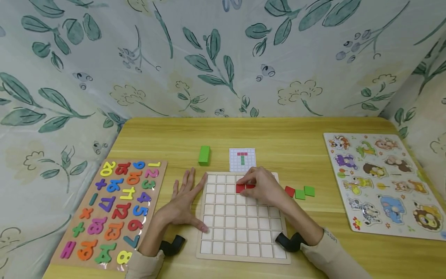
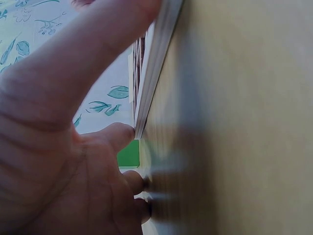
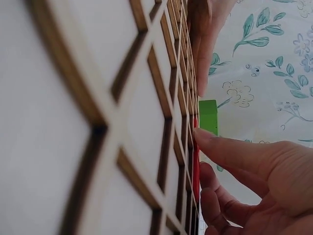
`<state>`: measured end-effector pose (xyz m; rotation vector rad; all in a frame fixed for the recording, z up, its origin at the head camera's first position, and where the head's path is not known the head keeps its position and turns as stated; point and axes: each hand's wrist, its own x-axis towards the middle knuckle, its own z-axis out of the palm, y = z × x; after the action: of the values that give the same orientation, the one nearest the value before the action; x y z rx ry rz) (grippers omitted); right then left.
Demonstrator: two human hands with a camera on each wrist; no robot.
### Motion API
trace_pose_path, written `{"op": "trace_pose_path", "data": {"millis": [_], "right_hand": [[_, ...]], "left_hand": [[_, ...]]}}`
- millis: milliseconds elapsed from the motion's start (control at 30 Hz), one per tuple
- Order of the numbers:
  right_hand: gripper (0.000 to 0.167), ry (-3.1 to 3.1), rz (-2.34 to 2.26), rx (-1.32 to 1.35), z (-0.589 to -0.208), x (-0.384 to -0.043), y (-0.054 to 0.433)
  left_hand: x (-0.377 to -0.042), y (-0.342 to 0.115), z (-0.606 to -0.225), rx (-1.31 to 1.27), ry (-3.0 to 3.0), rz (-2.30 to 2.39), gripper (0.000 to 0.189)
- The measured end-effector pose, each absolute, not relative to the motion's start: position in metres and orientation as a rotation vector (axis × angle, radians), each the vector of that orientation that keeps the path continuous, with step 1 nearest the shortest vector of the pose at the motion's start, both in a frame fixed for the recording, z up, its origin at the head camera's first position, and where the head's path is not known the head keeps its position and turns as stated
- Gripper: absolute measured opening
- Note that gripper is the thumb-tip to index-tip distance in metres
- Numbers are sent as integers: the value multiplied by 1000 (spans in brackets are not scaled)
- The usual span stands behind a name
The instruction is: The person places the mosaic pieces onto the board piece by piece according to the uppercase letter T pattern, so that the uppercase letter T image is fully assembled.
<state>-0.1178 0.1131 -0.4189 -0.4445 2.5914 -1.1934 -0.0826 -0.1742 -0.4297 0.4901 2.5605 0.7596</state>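
Note:
A wooden grid board (image 1: pixel 243 260) with white square cells lies on the table. My left hand (image 1: pixel 182 201) is spread beside its left edge, with the thumb and index finger touching the frame. Two red square tiles (image 1: pixel 240 188) lie side by side near the top of the grid. Over them, my right hand (image 1: pixel 265 188) pinches a red tile (image 3: pixel 196 171) between thumb and fingers, low against the board; the hand partly covers it. Behind the board is a pattern card (image 1: pixel 233 164) with a red and green T.
Right of the board lie a loose red tile (image 1: pixel 289 191) and two green tiles (image 1: pixel 309 190). A green block (image 1: pixel 204 155) stands behind the left hand. A number puzzle board (image 1: pixel 115 199) is at left, an animal puzzle board (image 1: pixel 378 193) at right. A patterned cloth (image 1: pixel 223 97) hangs behind the table.

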Motion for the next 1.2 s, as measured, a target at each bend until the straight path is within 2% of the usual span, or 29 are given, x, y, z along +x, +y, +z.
{"op": "trace_pose_path", "data": {"millis": [333, 867, 1200], "right_hand": [[23, 2622, -1186, -450, -412, -118, 126], [25, 2795, -1066, -317, -407, -99, 226], [24, 2777, -1019, -290, -410, -96, 238]], "left_hand": [[-83, -173, -429, 492, 2561, 761, 151], [-82, -173, -430, 489, 2557, 764, 150], [-83, -173, -430, 490, 2554, 774, 151]]}}
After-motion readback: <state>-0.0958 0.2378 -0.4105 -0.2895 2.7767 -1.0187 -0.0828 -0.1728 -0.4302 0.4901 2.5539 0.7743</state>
